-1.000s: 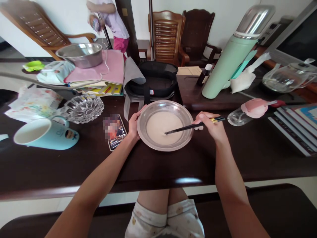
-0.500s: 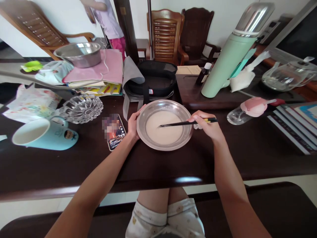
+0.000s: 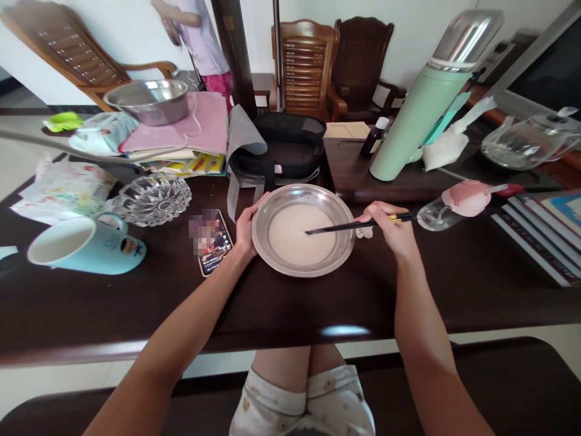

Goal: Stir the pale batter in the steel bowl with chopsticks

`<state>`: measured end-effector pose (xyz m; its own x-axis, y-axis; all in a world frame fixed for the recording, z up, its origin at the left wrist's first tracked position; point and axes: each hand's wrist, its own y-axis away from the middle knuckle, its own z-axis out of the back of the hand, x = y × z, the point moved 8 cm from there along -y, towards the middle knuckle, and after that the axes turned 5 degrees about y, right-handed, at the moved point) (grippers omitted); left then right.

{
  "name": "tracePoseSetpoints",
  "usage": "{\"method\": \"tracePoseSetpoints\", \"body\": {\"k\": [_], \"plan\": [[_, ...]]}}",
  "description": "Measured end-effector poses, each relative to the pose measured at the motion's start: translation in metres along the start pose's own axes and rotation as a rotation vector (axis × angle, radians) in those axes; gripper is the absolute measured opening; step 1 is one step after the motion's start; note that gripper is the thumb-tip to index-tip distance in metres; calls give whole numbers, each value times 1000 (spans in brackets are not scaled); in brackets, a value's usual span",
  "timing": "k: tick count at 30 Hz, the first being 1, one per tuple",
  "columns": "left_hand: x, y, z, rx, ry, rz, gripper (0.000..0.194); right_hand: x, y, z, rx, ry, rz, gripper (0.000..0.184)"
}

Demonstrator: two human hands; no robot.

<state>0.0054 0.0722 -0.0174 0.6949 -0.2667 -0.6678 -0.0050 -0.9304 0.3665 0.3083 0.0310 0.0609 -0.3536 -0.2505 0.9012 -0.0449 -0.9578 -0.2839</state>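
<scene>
A wide metal bowl (image 3: 303, 271) stands on the dark table in front of me, with a pale, milky mixture (image 3: 295, 239) in it. My left hand (image 3: 246, 229) grips the bowl's left rim, the thumb near the top edge. Black chopsticks (image 3: 336, 227) with gold bands are held in my right hand (image 3: 388, 224), just right of the bowl. Their tips dip into the mixture near its middle. A small crumpled white scrap (image 3: 364, 232) lies partly under the right hand. Left of the bowl is a lit phone (image 3: 215, 242).
On the left are a light-blue mug (image 3: 91, 245), a glass dish (image 3: 154, 200) and a metal basin (image 3: 152, 103) on folders. A black case (image 3: 290, 142) lies behind the bowl. To the right stand a green thermos (image 3: 408, 121), a pink-topped bottle (image 3: 454, 204) and books (image 3: 544, 233). A person (image 3: 200, 42) stands beyond.
My right hand and the chopsticks have shifted to the right, and the tips now rest nearer the mixture's centre. The left hand keeps its grip on the bowl.
</scene>
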Motion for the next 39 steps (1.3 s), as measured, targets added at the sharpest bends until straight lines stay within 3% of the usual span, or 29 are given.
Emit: {"method": "tracePoseSetpoints", "body": {"k": [5,11,16,22,27,33,37,39], "plan": [[0,-2,1,22,4,-4,69,6,1,-16,153,23,41,55],[0,-2,2,37,2,-14,71,2,1,-3,28,-6,-8,57],[0,0,1,17,1,-2,69,7,1,-18,176,13,36,56],[0,-1,2,23,14,-3,69,2,0,-3,28,-8,-9,56],[-1,-1,1,40,0,-12,69,6,1,-16,159,9,31,55],[0,-2,2,34,1,-8,71,2,1,-2,11,-16,-19,58],[-1,-1,1,38,-7,-16,71,4,1,-13,127,4,0,56],[-1,-1,2,24,-8,-14,70,5,1,-12,121,15,11,54]]}}
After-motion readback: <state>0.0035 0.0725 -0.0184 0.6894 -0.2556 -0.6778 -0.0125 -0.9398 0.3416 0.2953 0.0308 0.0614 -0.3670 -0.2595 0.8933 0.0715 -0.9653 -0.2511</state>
